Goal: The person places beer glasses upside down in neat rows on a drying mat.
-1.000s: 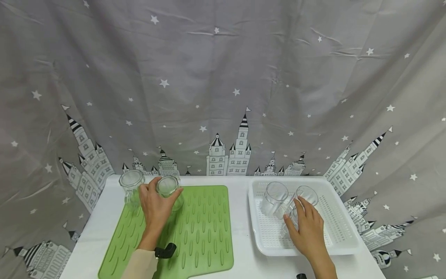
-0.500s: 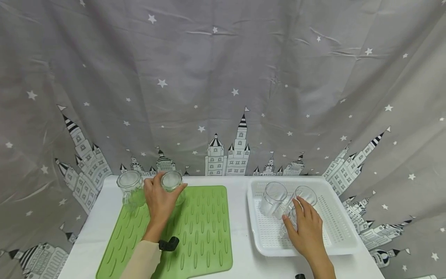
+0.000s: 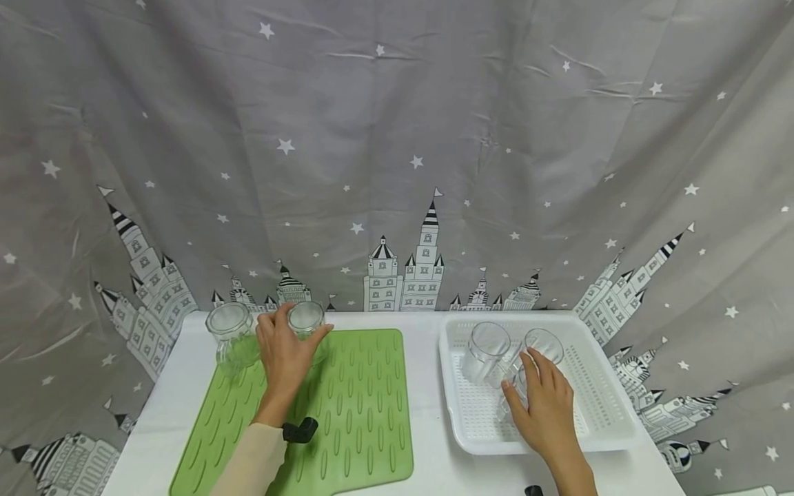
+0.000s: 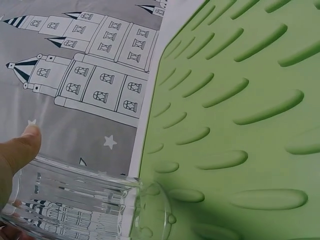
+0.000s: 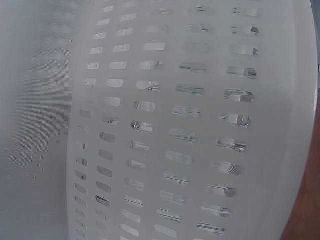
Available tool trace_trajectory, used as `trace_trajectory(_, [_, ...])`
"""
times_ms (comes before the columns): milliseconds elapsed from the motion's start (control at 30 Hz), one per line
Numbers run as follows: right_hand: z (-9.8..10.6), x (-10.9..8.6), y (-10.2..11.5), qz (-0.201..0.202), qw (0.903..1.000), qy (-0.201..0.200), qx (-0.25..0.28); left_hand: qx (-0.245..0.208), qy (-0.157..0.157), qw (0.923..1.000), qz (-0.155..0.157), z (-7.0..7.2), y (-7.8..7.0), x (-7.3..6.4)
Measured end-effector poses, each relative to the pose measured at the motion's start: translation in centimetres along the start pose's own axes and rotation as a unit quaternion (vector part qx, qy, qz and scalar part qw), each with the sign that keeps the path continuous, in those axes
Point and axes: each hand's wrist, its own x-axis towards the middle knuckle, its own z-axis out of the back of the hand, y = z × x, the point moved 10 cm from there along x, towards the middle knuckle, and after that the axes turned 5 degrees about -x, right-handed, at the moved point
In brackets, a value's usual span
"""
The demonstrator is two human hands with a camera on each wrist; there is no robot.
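Observation:
My left hand (image 3: 287,351) holds an upturned clear glass mug (image 3: 307,321) near its base, over the back of the green drying mat (image 3: 366,413). In the left wrist view, the thumb lies along the base end of this glass mug (image 4: 75,200), and its rim end is at the mat. Another upturned glass mug (image 3: 228,324) stands to the left, at the mat's back corner. My right hand (image 3: 544,406) reaches into the white basket (image 3: 455,413), thumb and fingers curved round a clear glass (image 3: 520,387) mostly hidden under it.
Two more clear glasses stand in the basket: one at the left (image 3: 486,351) and one behind my right fingers (image 3: 546,342). A perforated basket wall (image 5: 165,125) fills the right wrist view. A grey curtain (image 3: 397,138) hangs behind the white table (image 3: 424,386).
My left hand and its glass mug have shifted a little to the right, away from the other upturned mug, then stayed nearly still. My right hand has hardly moved.

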Motion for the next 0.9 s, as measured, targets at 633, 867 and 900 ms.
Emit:
trace_trajectory(633, [-0.1,-0.2,-0.2,0.006,0.9999,-0.012,0.002,-0.032,-0.001,0.9995,0.004,0.2,1.0,-1.2])
trace_trajectory(867, [0.0,-0.1,-0.2,0.006,0.9999,-0.015,0.000,-0.052,0.002,0.9986,0.004,1.0,1.0,-2.3])
trace_trajectory(900, [0.0,-0.1,-0.2,0.006,0.9999,-0.015,-0.001,-0.056,0.002,0.9984,0.004,1.3,1.0,-2.6])
